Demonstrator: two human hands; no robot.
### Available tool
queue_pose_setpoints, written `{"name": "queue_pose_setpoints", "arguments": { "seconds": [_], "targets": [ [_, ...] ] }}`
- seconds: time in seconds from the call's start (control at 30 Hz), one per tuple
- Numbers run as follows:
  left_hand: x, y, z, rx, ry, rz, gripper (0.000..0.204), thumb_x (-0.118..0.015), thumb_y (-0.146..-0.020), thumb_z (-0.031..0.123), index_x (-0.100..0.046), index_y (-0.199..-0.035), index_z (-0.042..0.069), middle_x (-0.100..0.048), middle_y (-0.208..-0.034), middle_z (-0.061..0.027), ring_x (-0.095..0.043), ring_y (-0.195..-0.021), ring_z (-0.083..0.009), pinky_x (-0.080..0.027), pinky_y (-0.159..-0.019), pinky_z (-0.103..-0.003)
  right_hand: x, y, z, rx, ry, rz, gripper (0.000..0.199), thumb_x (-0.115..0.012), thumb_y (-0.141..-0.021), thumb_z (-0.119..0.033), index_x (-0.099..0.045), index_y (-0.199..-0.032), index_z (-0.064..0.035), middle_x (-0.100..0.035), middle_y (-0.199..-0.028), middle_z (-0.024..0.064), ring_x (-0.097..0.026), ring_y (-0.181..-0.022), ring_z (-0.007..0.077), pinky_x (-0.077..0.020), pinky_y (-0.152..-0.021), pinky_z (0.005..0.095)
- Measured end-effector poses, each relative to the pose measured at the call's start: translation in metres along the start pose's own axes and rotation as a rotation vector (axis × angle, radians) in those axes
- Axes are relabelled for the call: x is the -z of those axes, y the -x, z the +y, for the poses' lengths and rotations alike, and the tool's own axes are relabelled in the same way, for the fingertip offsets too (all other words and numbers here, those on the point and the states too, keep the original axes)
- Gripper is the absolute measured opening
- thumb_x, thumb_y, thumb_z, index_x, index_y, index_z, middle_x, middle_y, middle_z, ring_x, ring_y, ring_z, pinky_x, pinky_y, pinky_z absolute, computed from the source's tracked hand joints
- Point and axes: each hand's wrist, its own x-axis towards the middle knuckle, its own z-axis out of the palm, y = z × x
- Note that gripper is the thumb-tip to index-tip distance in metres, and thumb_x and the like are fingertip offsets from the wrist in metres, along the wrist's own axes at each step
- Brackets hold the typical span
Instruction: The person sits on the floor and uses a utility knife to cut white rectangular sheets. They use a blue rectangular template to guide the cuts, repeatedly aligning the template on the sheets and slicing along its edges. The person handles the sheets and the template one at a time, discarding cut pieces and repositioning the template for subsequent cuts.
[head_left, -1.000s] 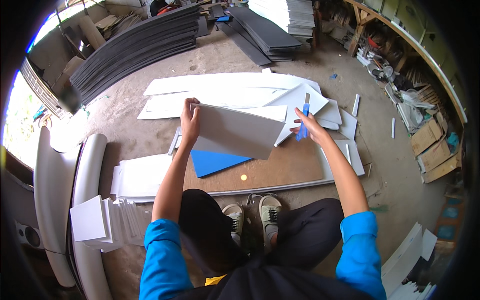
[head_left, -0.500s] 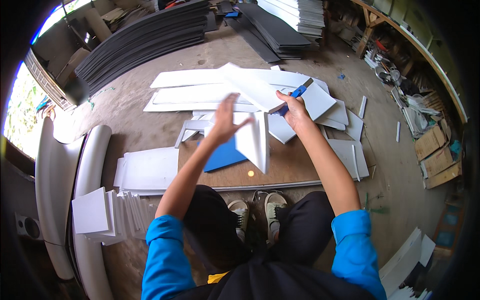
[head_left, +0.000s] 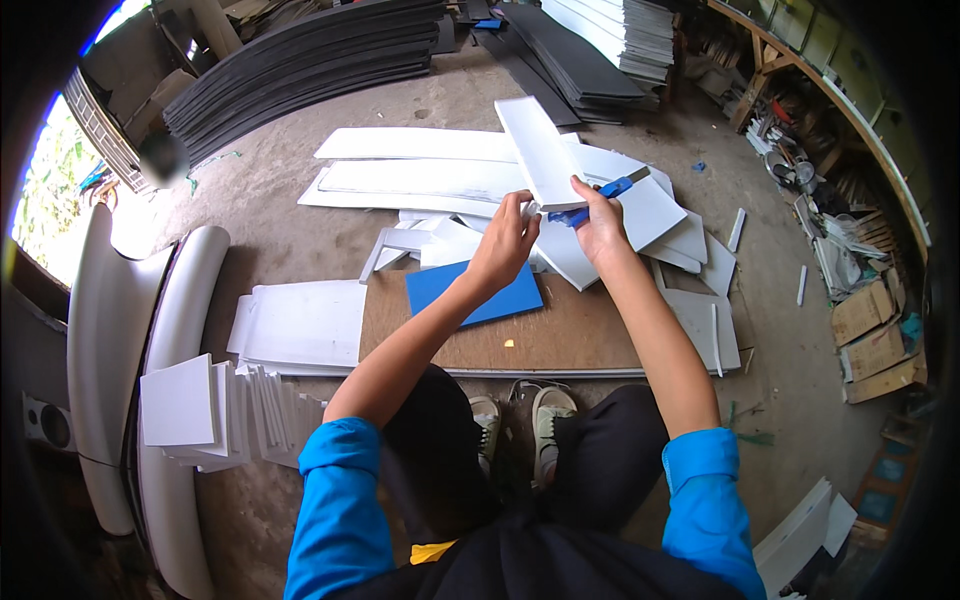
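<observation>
My right hand (head_left: 600, 225) is closed around a blue utility knife (head_left: 613, 188), its blade pointing up and right. The same hand grips the lower end of a long white foam board (head_left: 540, 150), which tilts up and away over the pile. My left hand (head_left: 500, 250) is at the board's lower left corner with its fingers curled in; what is between them is too small to make out. Below the hands lies a blue board (head_left: 470, 295) on a brown wooden board (head_left: 560, 335), partly covered by my left forearm.
White sheets (head_left: 420, 175) and offcuts lie piled beyond the wooden board. Small white panels (head_left: 185, 405) stand stacked at the left, beside large white rolls (head_left: 185, 330). Black sheets (head_left: 300, 75) are stacked at the back. Clutter and cardboard (head_left: 865, 315) line the right side.
My left hand has moved right and curled in at the foam board's corner. The board has swung more upright. A white piece hanging between the hands no longer shows there, uncovering more of the blue board.
</observation>
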Motion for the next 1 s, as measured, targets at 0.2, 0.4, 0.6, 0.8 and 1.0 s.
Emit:
{"name": "queue_pose_setpoints", "arguments": {
  "seconds": [0.2, 0.4, 0.6, 0.8, 1.0],
  "targets": [
    [0.009, -0.002, -0.011, -0.099, -0.343, -0.224, 0.02, -0.047, -0.086, 0.016, -0.043, -0.097, 0.0, -0.056, -0.069, -0.0205, -0.058, -0.062, -0.0367, -0.046, -0.056, -0.043, 0.007, -0.001, 0.002, 0.044, 0.332, -0.063, 0.036, -0.064, -0.071, 0.0, -0.042, -0.099, 0.004, -0.053, -0.097, 0.0157, -0.056, -0.087, 0.0226, -0.0465, -0.075, 0.034],
    [0.024, -0.01, -0.013, -0.192, -0.294, -0.367, 0.023, -0.045, -0.087, 0.02, -0.05, -0.09, -0.001, -0.056, -0.059, -0.0197, -0.057, -0.058, -0.0361, -0.045, -0.054, -0.042, 0.016, -0.002, 0.004, -0.014, 0.362, -0.136, 0.032, -0.061, -0.072, -0.002, -0.042, -0.097, 0.0042, -0.054, -0.095, 0.0153, -0.056, -0.087, 0.0221, -0.0473, -0.072, 0.0335],
    [0.029, -0.016, -0.025, -0.062, -0.049, -0.422, 0.033, -0.043, -0.089, 0.026, -0.051, -0.106, -0.002, -0.06, -0.08, -0.0243, -0.058, -0.077, -0.0373, -0.045, -0.07, -0.042, 0.01, -0.001, 0.009, 0.001, 0.217, -0.168, 0.027, -0.061, -0.073, -0.003, -0.049, -0.096, 0.0064, -0.056, -0.091, 0.014, -0.057, -0.085, 0.0215, -0.0467, -0.073, 0.0328],
    [0.037, -0.018, -0.013, 0.058, -0.144, -0.498, 0.034, -0.044, -0.088, 0.023, -0.048, -0.112, -0.001, -0.061, -0.09, -0.0227, -0.059, -0.085, -0.0351, -0.045, -0.076, -0.04, 0.007, -0.008, 0.02, 0.087, 0.196, -0.059, 0.026, -0.063, -0.072, -0.005, -0.051, -0.093, 0.0069, -0.057, -0.09, 0.0134, -0.058, -0.081, 0.0217, -0.0472, -0.072, 0.0324],
    [0.038, -0.01, -0.012, -0.246, -0.42, -0.438, 0.019, -0.046, -0.087, 0.017, -0.047, -0.089, -0.001, -0.055, -0.055, -0.0171, -0.058, -0.054, -0.033, -0.045, -0.05, -0.04, 0.015, -0.015, 0.03, -0.009, 0.224, -0.007, 0.041, -0.063, -0.069, -0.002, -0.039, -0.102, 0.0032, -0.049, -0.095, 0.0154, -0.054, -0.087, 0.025, -0.0462, -0.073, 0.0359]
  ]
}}
